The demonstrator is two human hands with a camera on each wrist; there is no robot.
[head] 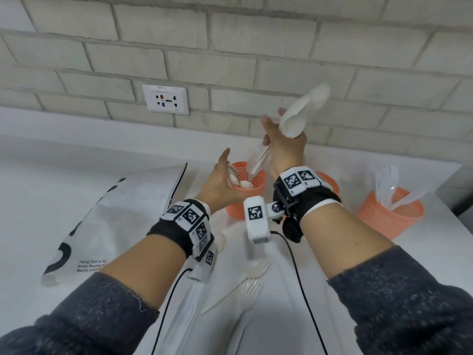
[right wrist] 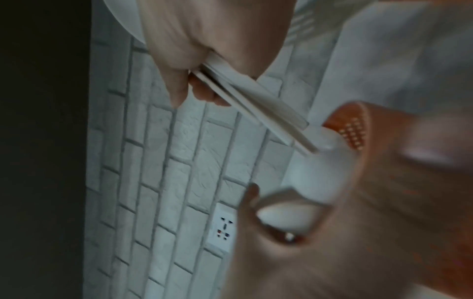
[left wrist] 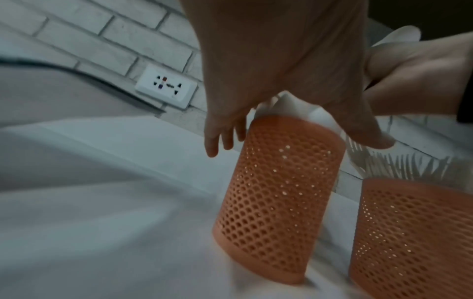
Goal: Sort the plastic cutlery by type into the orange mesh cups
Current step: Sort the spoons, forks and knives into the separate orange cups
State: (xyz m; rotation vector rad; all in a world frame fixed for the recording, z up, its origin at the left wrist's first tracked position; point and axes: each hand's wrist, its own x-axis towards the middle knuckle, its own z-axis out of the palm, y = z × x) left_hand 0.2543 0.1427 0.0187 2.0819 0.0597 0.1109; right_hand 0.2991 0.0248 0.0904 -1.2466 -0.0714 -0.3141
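Spoons, a few of them, are clenched in the right hand over the left orange mesh cup near the bench's back edge; left hand is relaxed beside that cup.

spoon cup left | knife cup right | forks in front

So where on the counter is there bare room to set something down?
Bare counter lies left of the bag, up to the wall. It's crowded around the three cups and near the forks between the arms.
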